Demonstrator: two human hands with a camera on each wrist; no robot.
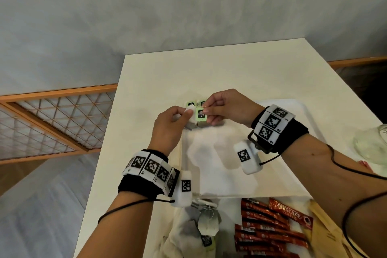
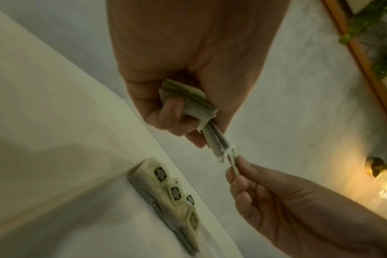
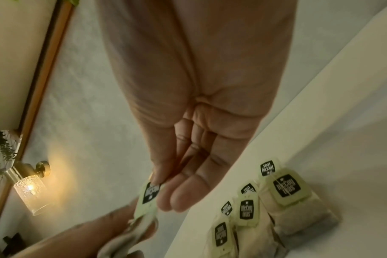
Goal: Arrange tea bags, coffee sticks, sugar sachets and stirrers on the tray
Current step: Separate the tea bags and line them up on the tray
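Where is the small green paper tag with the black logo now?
In the head view the green paper tag is pinched by the right hand, above the white tray's far left corner, beside the left hand.

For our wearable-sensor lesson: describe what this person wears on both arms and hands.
Both hands, left hand and right hand, are bare, with no sleeves. Each wrist has a black wristband ringed with white square-code tags, a white camera pod and a thin black cable.
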